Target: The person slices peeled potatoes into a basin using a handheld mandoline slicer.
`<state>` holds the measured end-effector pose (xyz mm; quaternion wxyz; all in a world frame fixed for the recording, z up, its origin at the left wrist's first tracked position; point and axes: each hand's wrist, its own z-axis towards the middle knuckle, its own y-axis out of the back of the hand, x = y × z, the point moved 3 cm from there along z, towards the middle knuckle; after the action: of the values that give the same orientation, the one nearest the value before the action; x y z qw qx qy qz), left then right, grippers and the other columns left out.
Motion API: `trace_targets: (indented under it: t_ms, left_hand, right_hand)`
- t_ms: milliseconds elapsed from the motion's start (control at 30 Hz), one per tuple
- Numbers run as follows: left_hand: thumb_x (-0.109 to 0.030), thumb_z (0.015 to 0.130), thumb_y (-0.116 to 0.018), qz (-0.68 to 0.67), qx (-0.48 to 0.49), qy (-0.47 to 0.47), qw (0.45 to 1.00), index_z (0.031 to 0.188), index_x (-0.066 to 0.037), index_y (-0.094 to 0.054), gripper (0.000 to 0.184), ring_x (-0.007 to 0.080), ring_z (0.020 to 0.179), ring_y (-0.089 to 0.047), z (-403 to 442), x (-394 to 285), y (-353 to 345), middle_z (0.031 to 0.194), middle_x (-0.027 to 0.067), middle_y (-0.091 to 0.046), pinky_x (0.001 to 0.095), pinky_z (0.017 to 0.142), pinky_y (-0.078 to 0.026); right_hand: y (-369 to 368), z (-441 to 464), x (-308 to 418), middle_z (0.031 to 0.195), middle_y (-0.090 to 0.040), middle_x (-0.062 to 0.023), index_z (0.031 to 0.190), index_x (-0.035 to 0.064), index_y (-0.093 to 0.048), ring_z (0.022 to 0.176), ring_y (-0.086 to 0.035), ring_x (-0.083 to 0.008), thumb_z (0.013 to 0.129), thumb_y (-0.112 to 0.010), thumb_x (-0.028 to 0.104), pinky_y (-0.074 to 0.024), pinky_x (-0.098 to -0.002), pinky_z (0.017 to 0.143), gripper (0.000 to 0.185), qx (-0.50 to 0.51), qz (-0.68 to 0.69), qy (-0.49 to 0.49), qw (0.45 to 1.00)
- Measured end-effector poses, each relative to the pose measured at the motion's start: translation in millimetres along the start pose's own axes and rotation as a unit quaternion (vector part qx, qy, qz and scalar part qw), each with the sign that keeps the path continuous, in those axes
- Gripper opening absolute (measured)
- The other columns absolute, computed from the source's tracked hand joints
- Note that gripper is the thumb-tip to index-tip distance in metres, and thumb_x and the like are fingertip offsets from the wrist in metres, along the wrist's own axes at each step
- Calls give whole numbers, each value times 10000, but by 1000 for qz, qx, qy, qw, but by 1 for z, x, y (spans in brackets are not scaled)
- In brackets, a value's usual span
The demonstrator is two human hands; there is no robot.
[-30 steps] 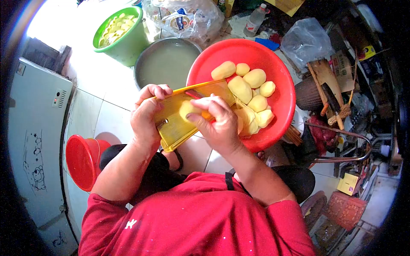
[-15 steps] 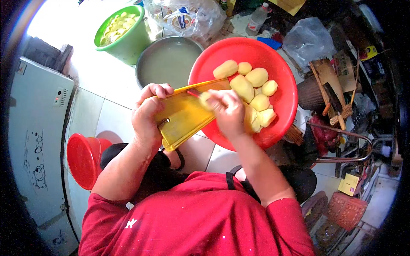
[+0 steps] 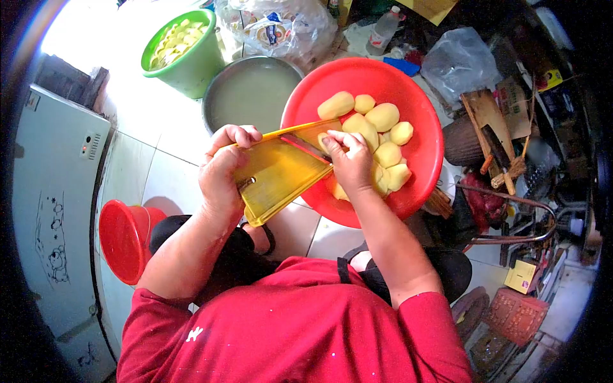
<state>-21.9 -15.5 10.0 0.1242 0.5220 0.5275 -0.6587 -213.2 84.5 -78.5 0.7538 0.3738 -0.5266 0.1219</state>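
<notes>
My left hand [image 3: 223,166] is closed around the upper left end of a yellow slicer [image 3: 278,175], which slants across to the rim of a red basin [image 3: 424,147]. My right hand [image 3: 350,156] is closed on a piece of potato [image 3: 324,142] at the slicer's far end, just past its slanted blade [image 3: 306,147]; the fingers hide much of the piece. Several peeled potatoes [image 3: 383,117] lie in the basin, with pale slices [image 3: 378,179] beside and below my right hand.
A grey basin of cloudy liquid [image 3: 252,92] stands behind the slicer, near a green bucket [image 3: 198,67] of potato pieces. A red bucket [image 3: 124,242] is at the left by a white cabinet [image 3: 57,191]. Wood, a plastic bag [image 3: 460,64] and a bottle [image 3: 383,30] lie at the right and back.
My right hand has slid the potato piece along the slicer, away from the middle to the far right end. My left hand keeps its hold, almost unmoved.
</notes>
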Motion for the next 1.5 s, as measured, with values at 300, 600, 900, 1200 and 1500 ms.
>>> trace_targets:
  t_ms: [300, 600, 900, 1200, 1500]
  left_hand:
    - [-42, 673, -453, 11, -14, -7, 1000, 786, -43, -521, 132, 196, 909, -487, -1, -2, -1, 947, 96, -543, 290, 866, -386]
    - [-45, 683, -447, 1, -12, 4, 1000, 793, -43, -529, 137, 194, 912, -495, -2, 1, -1, 954, 94, -547, 292, 868, -388]
    - [-40, 698, -444, -5, 5, -5, 1000, 810, -38, -538, 146, 189, 912, -501, -1, -2, -5, 968, 91, -550, 297, 878, -394]
    - [-39, 704, -450, -13, 23, 7, 1000, 818, -44, -529, 139, 184, 909, -498, -7, -3, -10, 972, 84, -539, 291, 878, -391]
    - [-37, 696, -452, 20, 8, -4, 1000, 813, -46, -523, 137, 180, 931, -482, -8, -2, -10, 961, 85, -530, 277, 886, -370]
  right_hand:
    - [-4, -9, 13, 849, -626, -75, 914, 31, -670, 809, -610, -191, 813, -726, 232, -492, -317, 739, 232, 2, 23, 13, 1000]
    - [-3, -31, 67, 813, -621, -88, 856, 44, -683, 789, -602, -233, 818, -709, 237, -478, -342, 742, 198, 45, 76, 110, 990]
    - [-1, -21, 34, 866, -630, -143, 914, 24, -647, 836, -607, -305, 873, -614, 166, -478, -398, 767, 151, -57, 12, 91, 994]
    - [-27, 25, 56, 959, -634, -201, 1029, 0, -618, 915, -600, -343, 946, -521, 349, -465, -419, 826, 371, 109, 40, 128, 985]
    - [-37, 30, 48, 917, -608, -162, 939, 15, -628, 977, -545, -324, 1002, -322, 330, -421, -406, 878, 444, 216, -17, 143, 966]
